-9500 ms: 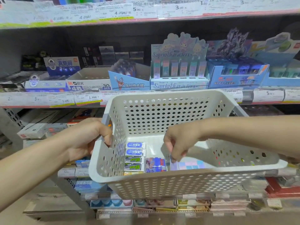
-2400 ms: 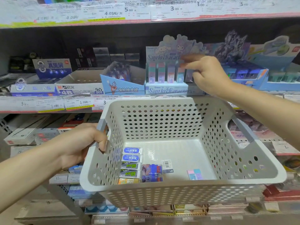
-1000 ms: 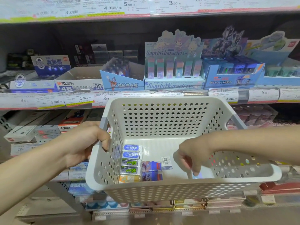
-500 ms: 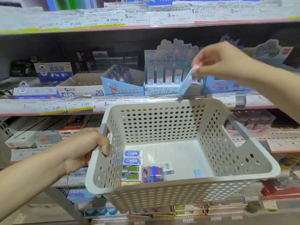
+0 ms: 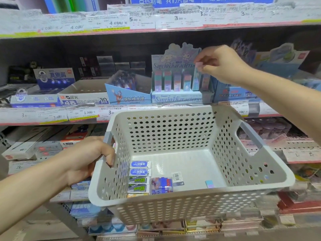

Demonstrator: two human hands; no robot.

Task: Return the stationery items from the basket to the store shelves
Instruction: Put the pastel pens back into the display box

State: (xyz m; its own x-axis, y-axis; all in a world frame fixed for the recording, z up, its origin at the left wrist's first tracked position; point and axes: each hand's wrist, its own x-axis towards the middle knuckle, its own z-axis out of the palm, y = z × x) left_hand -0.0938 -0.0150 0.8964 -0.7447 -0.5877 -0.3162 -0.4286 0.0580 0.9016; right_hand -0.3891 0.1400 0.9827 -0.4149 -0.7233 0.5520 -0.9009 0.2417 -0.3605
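My left hand (image 5: 90,159) grips the left handle of a white perforated basket (image 5: 191,206) held before the shelves. Inside lie several small erasers (image 5: 139,178) stacked at the left, a blue-red pack (image 5: 161,185), a barcode tag (image 5: 176,176) and one pastel eraser (image 5: 209,183). My right hand (image 5: 224,64) pinches the top of a tall pastel eraser (image 5: 196,77) that stands upright in the Sanrio display box (image 5: 180,99) on the middle shelf, among a row of similar ones.
Beside the display stand an Ultraman eraser box (image 5: 128,96) and an M&G 4B eraser carton (image 5: 83,100) to the left, and a blue box (image 5: 232,96) to the right. Price-tag strips (image 5: 52,113) line the shelf edges. Lower shelves hold more packs.
My right hand took a pastel eraser out of the basket, carried it up and now holds it down in the Sanrio display's row. The left hand keeps its grip on the basket.
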